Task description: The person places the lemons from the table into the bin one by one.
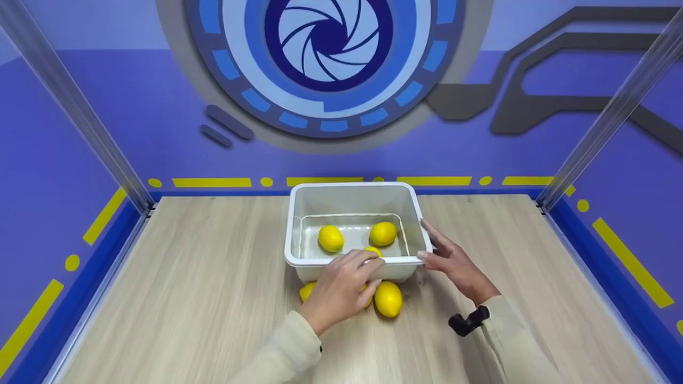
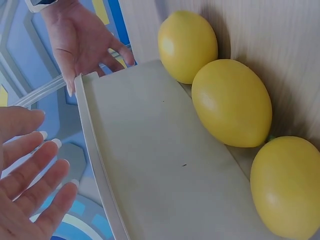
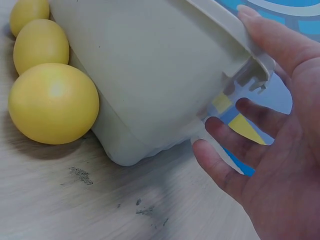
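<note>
A white plastic bin (image 1: 352,262) holds three yellow lemons: one at the left (image 1: 331,238), another at the right (image 1: 382,233), and a third partly hidden behind the front rim. Three more lemons lie in a row on the table against its front wall, including the rightmost lemon (image 1: 388,299) and a middle lemon (image 2: 231,103). My left hand (image 1: 341,288) is above these, at the front rim, with fingers spread and holding nothing in the left wrist view. At the front right corner, my right hand (image 1: 459,266) grips the bin's rim between thumb and fingers.
The bin stands on a light wood table (image 1: 213,298) near the back wall. Blue printed panels (image 1: 144,117) enclose the back and sides, with metal posts (image 1: 603,106) at the corners. A black wrist device (image 1: 468,321) sits at the right sleeve.
</note>
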A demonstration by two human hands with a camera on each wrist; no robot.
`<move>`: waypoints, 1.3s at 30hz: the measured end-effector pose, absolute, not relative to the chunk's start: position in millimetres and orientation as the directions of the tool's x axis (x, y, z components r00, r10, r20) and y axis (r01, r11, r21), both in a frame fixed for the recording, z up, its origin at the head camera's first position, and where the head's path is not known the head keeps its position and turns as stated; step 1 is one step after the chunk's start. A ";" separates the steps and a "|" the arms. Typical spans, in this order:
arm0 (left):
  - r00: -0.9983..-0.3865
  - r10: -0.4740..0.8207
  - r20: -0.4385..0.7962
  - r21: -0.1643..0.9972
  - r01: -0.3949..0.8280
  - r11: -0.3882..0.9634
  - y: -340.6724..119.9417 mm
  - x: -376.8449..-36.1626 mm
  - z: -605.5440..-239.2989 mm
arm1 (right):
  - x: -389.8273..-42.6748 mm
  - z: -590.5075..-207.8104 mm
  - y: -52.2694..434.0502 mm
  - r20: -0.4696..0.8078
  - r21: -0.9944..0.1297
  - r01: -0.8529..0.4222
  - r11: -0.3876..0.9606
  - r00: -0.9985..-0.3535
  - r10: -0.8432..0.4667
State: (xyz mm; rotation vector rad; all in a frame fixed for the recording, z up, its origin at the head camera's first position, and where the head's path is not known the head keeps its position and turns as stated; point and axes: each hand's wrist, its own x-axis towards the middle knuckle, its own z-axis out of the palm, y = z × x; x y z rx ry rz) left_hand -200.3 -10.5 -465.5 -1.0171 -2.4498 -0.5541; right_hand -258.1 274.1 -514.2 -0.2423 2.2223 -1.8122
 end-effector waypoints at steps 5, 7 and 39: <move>-0.649 0.546 0.529 0.210 0.724 0.657 -11.2 -198.2 -465.8 | -258.3 -515.5 274.5 -0.095 -0.981 0.038 0.189 -0.949 -0.299; -0.654 0.549 0.521 0.218 0.723 0.655 -11.5 -197.5 -466.1 | -258.1 -515.7 274.5 -0.097 -0.982 0.043 0.186 -0.951 -0.295; -0.676 0.570 0.466 0.245 0.718 0.651 -7.0 -189.4 -477.0 | -259.0 -514.7 273.8 -0.123 -0.976 0.066 0.207 -0.954 -0.275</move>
